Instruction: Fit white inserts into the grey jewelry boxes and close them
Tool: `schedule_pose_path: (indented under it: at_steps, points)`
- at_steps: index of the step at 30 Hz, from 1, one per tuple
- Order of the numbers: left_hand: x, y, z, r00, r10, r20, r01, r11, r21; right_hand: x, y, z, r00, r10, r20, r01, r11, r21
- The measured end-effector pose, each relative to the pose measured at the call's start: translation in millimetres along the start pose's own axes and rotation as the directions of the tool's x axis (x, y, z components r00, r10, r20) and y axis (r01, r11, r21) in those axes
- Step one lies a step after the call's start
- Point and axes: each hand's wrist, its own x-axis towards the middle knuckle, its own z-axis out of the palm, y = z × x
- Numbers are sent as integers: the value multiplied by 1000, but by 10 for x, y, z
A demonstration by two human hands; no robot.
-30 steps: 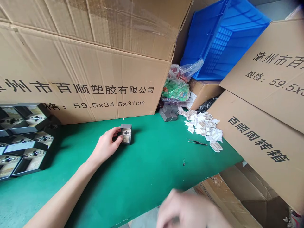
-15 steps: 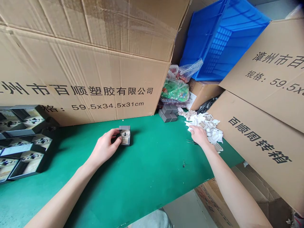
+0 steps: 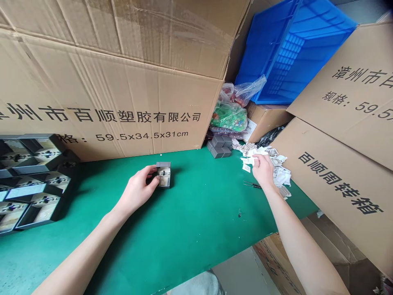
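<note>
I can't tell whether the right hand (image 3: 263,170) grips any white pieces (image 3: 280,175) it hides (tweezers (image 3: 252,184) partly covered too); the left hand (image 3: 141,186) clasps a grey box (image 3: 165,180), a carton (image 3: 129,86) behind.

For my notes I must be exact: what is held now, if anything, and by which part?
The left hand holds the small open box by its left side. The right hand is at the white pieces; whether it grips one cannot be told.

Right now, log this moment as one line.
Left hand: gripping open grey box | Right hand: at white pieces, hold unclear | Thin dark tool: on green table | Blue crate: behind
</note>
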Motion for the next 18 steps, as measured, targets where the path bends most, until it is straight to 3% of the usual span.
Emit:
schedule_pose_path:
  at_steps: [4, 6, 8, 11, 13, 18]
  points:
    - [2, 2, 0, 1000, -3, 0, 3, 1000, -2, -123, -457, 109, 987, 73, 146, -124, 914, 385]
    - [4, 0, 1, 1000, -5, 13, 5, 1000, -13, -265, -846, 206, 936, 11, 351, -252, 717, 650]
    - [4, -5, 1, 1000, -9, 23, 10, 1000, -26, -424, -1292, 323, 862, -109, 495, -372, 527, 764]
    - [-1, -12, -3, 1000, -22, 17, 23, 999, -35, -615, -1895, 529, 698, -284, 657, -556, 363, 748]
    - [-6, -11, -7, 999, -32, 3, 32, 999, -34, -697, -2161, 670, 636, -347, 689, -619, 303, 724]
    - [-18, 11, -9, 998, -63, -7, 62, 996, -62, -821, -2344, 886, 634, -304, 710, -651, 286, 704]
